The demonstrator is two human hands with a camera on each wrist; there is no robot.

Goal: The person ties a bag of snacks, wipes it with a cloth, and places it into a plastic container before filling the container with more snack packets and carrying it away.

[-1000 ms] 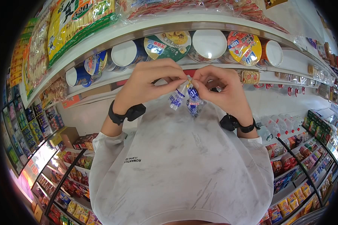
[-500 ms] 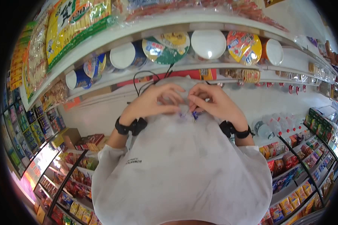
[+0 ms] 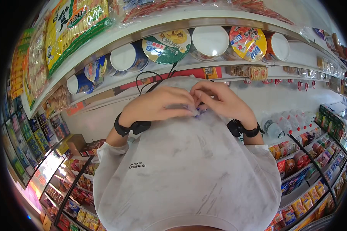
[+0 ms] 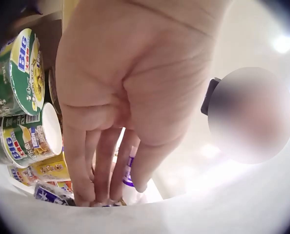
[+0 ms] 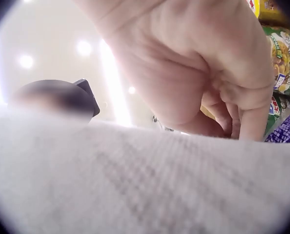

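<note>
In the head view a small clear plastic wrapper with blue-purple print [image 3: 198, 112] sits between both hands, in front of the chest of the light grey shirt [image 3: 181, 165]. My left hand [image 3: 162, 104] pinches it between thumb and fingers; in the left wrist view a purple-printed strip of the wrapper [image 4: 130, 170] shows between them. Fingers curled, my right hand [image 3: 221, 101] grips the wrapper from the other side. Its fingertips meet the left ones and hide much of the wrapper. The shirt covers the lower part of the right wrist view.
Instant noodle tubs [image 3: 166, 46] line a white shelf ahead, beneath a shelf edge [image 3: 142, 29] holding large bagged goods. A black cable [image 3: 148, 79] lies beyond the left hand. Clear bottles [image 3: 283, 123] stand at the right, and snack racks [image 3: 304, 173] flank the body.
Both hands have come down closer to the chest with the wrapper. They parted slightly half a second ago, and now the left fingers are back against the right ones.
</note>
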